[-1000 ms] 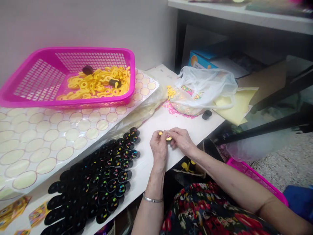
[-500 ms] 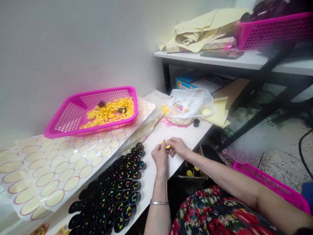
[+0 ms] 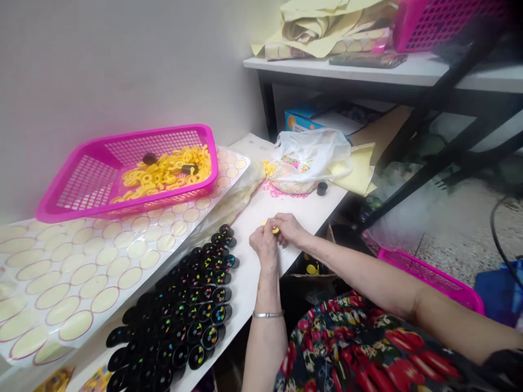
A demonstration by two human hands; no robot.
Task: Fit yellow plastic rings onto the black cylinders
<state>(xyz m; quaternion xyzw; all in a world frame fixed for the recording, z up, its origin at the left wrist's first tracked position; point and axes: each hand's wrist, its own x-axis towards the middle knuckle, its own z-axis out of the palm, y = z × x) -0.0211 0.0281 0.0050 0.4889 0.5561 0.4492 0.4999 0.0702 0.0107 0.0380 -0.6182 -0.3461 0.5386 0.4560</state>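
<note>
Both my hands meet above the white table edge, around a small round yellow piece with a dark centre. My left hand is closed, its thumb and fingers pinching the piece from the left. From the right, my right hand is closed on it too, fingertips pressed near its top. The fingers hide part of the piece. Left of my hands stand rows of small black cups with bright coloured bits inside. A single black cup stands beyond my hands, beside a clear bag of coloured bits.
A pink basket with yellow rings sits on a sheet printed with ovals. Pink bits lie scattered before the bag. Below the table edge is a box with yellow pieces. A shelf stands behind.
The whole view has shifted, so most things sit higher and further left in the picture. My hands stay together on the yellow piece, the right fingers now curled more closely over it.
</note>
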